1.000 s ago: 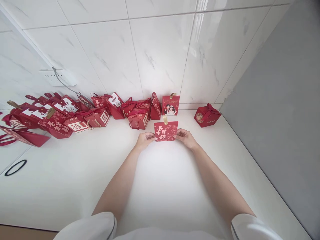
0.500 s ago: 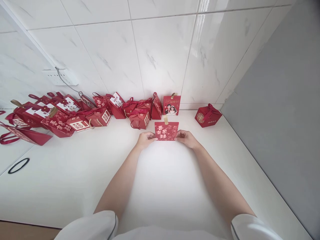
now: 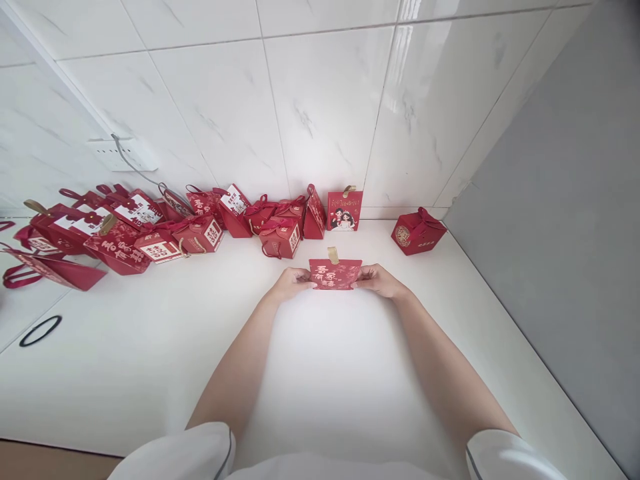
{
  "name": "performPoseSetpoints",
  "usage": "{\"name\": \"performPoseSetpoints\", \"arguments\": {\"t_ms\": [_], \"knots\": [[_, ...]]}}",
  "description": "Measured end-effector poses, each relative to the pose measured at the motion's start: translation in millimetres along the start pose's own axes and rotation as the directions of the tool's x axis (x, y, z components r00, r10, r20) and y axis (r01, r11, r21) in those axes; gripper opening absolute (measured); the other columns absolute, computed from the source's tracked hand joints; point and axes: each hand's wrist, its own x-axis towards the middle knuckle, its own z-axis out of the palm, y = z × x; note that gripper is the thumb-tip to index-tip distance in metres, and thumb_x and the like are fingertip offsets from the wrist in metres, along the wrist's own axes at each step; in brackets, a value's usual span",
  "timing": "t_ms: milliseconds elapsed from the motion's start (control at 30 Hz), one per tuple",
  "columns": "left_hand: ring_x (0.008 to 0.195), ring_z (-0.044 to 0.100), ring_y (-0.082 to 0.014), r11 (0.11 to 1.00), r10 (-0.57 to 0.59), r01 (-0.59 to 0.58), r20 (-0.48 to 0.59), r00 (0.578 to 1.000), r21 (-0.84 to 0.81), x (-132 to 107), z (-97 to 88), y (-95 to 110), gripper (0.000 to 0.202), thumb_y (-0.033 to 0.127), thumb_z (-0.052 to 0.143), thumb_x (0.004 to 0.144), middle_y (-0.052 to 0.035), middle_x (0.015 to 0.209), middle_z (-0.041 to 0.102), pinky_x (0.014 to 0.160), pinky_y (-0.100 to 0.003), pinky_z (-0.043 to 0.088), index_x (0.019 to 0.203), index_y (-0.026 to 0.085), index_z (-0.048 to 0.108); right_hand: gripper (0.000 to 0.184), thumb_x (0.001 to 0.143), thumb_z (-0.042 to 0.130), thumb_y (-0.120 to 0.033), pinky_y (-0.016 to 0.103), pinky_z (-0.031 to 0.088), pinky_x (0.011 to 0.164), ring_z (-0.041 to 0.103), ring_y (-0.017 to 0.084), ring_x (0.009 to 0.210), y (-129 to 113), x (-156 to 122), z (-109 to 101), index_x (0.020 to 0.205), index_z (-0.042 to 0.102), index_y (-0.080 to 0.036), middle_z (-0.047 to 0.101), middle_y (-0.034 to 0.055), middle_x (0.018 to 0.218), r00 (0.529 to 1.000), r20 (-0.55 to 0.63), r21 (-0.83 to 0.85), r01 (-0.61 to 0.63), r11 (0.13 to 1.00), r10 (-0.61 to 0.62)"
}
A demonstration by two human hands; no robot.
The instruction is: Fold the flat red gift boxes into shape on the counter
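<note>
A flat red gift bag [image 3: 334,274] with gold lettering and a gold ribbon loop at its top is held over the white counter [image 3: 320,373]. My left hand [image 3: 291,283] pinches its left edge and my right hand [image 3: 380,280] pinches its right edge. The bag leans back, so its face looks shorter. Behind it, against the tiled wall, a similar red bag with a cartoon couple [image 3: 344,211] stands upright.
A row of red gift boxes and bags [image 3: 150,230] with ribbons runs along the wall to the left. One red box [image 3: 417,231] sits alone at the back right corner, beside a grey wall [image 3: 560,220]. A black ring [image 3: 40,331] lies at far left. A wall socket [image 3: 127,155] has a cable.
The bag in my hands has tilted backwards and come down a little toward the counter; both hands have kept their grip at its edges.
</note>
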Motion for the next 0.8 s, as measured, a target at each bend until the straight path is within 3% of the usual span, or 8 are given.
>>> {"name": "performPoseSetpoints", "arguments": {"t_ms": [233, 333, 400, 467, 533, 567, 667, 800], "knots": [[0.085, 0.069, -0.0250, 0.997, -0.055, 0.059, 0.075, 0.996, -0.050, -4, -2.9, 1, 0.037, 0.037, 0.082, 0.062, -0.0100, 0.090, 0.074, 0.083, -0.037, 0.053, 0.088, 0.012, 0.075, 0.035, 0.063, 0.078, -0.047, 0.043, 0.050, 0.087, 0.065, 0.021, 0.079, 4, 0, -2, 0.081, 0.071, -0.017, 0.072, 0.0038, 0.082, 0.999, 0.028, -0.005, 0.027, 1.000, -0.027], [0.082, 0.069, -0.0255, 0.996, -0.067, 0.071, 0.074, 0.995, -0.048, -6, 3.8, 6, 0.035, 0.038, 0.083, 0.058, -0.0103, 0.085, 0.074, 0.079, -0.036, 0.054, 0.080, 0.013, 0.076, 0.035, 0.067, 0.075, -0.048, 0.040, 0.051, 0.082, 0.064, 0.020, 0.078, 11, 6, 2, 0.083, 0.068, -0.018, 0.070, 0.0042, 0.083, 0.991, -0.123, -0.034, 0.056, 0.998, -0.060], [0.083, 0.069, -0.0240, 0.997, -0.053, 0.058, 0.109, 0.993, -0.045, -6, 12.6, 11, 0.035, 0.039, 0.082, 0.061, -0.0100, 0.088, 0.074, 0.079, -0.034, 0.053, 0.085, 0.014, 0.076, 0.036, 0.071, 0.070, -0.051, 0.039, 0.052, 0.077, 0.063, 0.021, 0.081, 15, 11, 9, 0.088, 0.064, -0.019, 0.068, 0.0060, 0.090, 0.919, -0.379, -0.110, 0.071, 0.991, -0.108], [0.078, 0.067, -0.0203, 0.999, -0.031, 0.034, 0.119, 0.992, -0.029, -5, 22.9, 16, 0.033, 0.041, 0.077, 0.067, -0.0080, 0.084, 0.073, 0.074, -0.031, 0.052, 0.086, 0.014, 0.074, 0.036, 0.079, 0.062, -0.053, 0.038, 0.051, 0.076, 0.062, 0.022, 0.087, 15, 13, 17, 0.093, 0.061, -0.020, 0.066, 0.0077, 0.097, 0.773, -0.605, -0.244, 0.046, 0.969, -0.189], [0.066, 0.062, -0.0152, 0.998, 0.018, -0.017, -0.016, 1.000, 0.055, -4, 31.9, 19, 0.030, 0.044, 0.073, 0.072, -0.0033, 0.072, 0.069, 0.063, -0.027, 0.048, 0.080, 0.015, 0.069, 0.033, 0.088, 0.049, -0.052, 0.037, 0.048, 0.076, 0.061, 0.022, 0.087, 10, 10, 24, 0.093, 0.058, -0.021, 0.065, 0.0075, 0.096, 0.687, -0.667, -0.402, -0.004, 0.916, -0.289], [0.060, 0.057, -0.0130, 0.990, 0.059, -0.042, -0.119, 0.991, 0.138, -4, 35.3, 20, 0.029, 0.044, 0.071, 0.073, -0.0006, 0.067, 0.064, 0.059, -0.025, 0.044, 0.079, 0.016, 0.066, 0.034, 0.092, 0.043, -0.052, 0.036, 0.047, 0.075, 0.060, 0.021, 0.083, 7, 8, 28, 0.091, 0.058, -0.021, 0.064, 0.0068, 0.092, 0.693, -0.638, -0.483, -0.021, 0.875, -0.335], [0.057, 0.050, -0.0112, 0.895, 0.212, -0.046, -0.333, 0.919, 0.445, -3, 40.7, 23, 0.026, 0.041, 0.068, 0.076, 0.0028, 0.068, 0.058, 0.057, -0.024, 0.039, 0.085, 0.020, 0.057, 0.036, 0.094, 0.038, -0.052, 0.032, 0.043, 0.071, 0.057, 0.019, 0.072, -3, -1, 38, 0.085, 0.056, -0.022, 0.063, 0.0050, 0.083, 0.814, -0.396, -0.709, 0.023, 0.705, -0.425], [0.074, 0.058, -0.0152, 0.792, 0.259, -0.006, -0.327, 0.909, 0.610, -3, 42.1, 24, 0.038, 0.041, 0.066, 0.077, -0.0024, 0.095, 0.063, 0.067, -0.028, 0.044, 0.105, 0.022, 0.050, 0.035, 0.088, 0.051, -0.057, 0.029, 0.041, 0.068, 0.057, 0.019, 0.072, -8, 0, 51, 0.085, 0.054, -0.022, 0.062, 0.0045, 0.082, 0.885, -0.164, -0.857, 0.091, 0.507, -0.437]]}}
